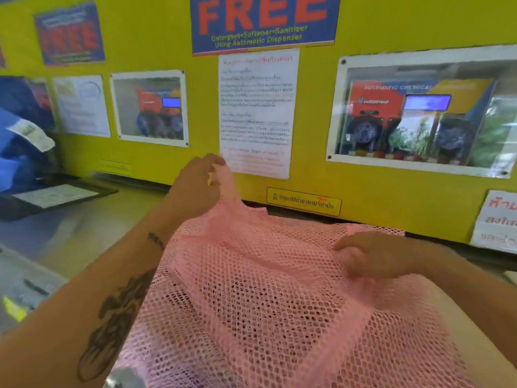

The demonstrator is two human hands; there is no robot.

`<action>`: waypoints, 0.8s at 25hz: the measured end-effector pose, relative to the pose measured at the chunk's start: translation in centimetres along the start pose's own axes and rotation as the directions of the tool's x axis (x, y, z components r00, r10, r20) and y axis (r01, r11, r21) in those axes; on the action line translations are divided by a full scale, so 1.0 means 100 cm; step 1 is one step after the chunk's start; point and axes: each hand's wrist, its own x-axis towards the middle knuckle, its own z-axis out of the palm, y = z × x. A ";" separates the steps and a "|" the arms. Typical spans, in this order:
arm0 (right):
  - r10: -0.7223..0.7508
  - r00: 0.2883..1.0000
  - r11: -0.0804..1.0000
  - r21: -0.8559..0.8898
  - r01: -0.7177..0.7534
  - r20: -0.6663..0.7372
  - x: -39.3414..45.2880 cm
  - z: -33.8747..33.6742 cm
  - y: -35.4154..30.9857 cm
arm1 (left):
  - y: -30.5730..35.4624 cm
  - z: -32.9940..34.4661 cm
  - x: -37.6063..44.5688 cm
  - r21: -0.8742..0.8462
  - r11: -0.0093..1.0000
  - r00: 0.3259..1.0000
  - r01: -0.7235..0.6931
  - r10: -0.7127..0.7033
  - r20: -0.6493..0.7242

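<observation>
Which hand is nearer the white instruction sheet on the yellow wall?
Left. The left hand pinches the pink mesh bag up beside the lower left corner of the white instruction sheet; the right hand grips the bag lower down, below and right of the sheet.

The left forearm bears a large dark tattoo and a smaller tattoo near its wrist.

The mesh bag lies before the wall.

Tattooed left forearm reaches forward; left hand is raised, fingers pinching pink mesh. Right hand sits lower, fingers curled into the same mesh.
</observation>
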 end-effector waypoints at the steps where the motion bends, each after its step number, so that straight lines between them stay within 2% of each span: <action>1: -0.017 0.999 1.000 -0.009 0.017 -0.046 0.003 -0.015 -0.015 | -0.014 -0.006 -0.004 0.055 0.996 0.994 0.074 -0.078 0.077; 3: -0.101 0.983 0.995 -0.020 0.099 -0.154 0.023 -0.040 -0.050 | -0.034 -0.017 -0.015 0.249 0.946 0.928 0.208 -0.271 0.255; 4: -0.139 0.969 0.990 -0.035 0.135 -0.203 0.041 -0.048 -0.069 | -0.041 -0.023 -0.023 0.366 0.909 0.886 0.200 -0.328 0.328; 6: -0.181 0.949 0.983 -0.041 0.176 -0.256 0.080 -0.054 -0.107 | -0.049 -0.027 -0.039 0.476 0.873 0.833 0.110 -0.342 0.435; 8: -0.189 0.940 0.982 -0.081 0.173 -0.286 0.116 -0.048 -0.138 | -0.056 -0.027 -0.050 0.438 0.896 0.798 0.073 -0.315 0.514; 11: -0.137 0.952 0.987 -0.118 0.108 -0.273 0.159 -0.030 -0.166 | -0.063 -0.027 -0.062 0.262 0.964 0.791 0.048 -0.197 0.579; 15: -0.102 0.992 0.947 -0.314 0.072 -0.080 0.200 -0.018 -0.177 | -0.073 -0.051 -0.060 -0.092 0.976 0.879 0.199 -0.136 0.458; 16: -0.077 0.995 0.944 -0.325 0.054 -0.061 0.203 -0.019 -0.177 | -0.076 -0.061 -0.060 -0.215 0.943 0.898 0.253 -0.146 0.414; 18: -0.058 0.990 0.962 -0.274 0.020 -0.131 0.206 -0.030 -0.175 | -0.085 -0.084 -0.063 -0.461 0.824 0.924 0.328 -0.179 0.337; 20: -0.087 0.934 0.983 -0.180 0.025 -0.347 0.207 -0.041 -0.175 | -0.093 -0.116 -0.074 -0.652 0.662 0.923 0.369 -0.180 0.339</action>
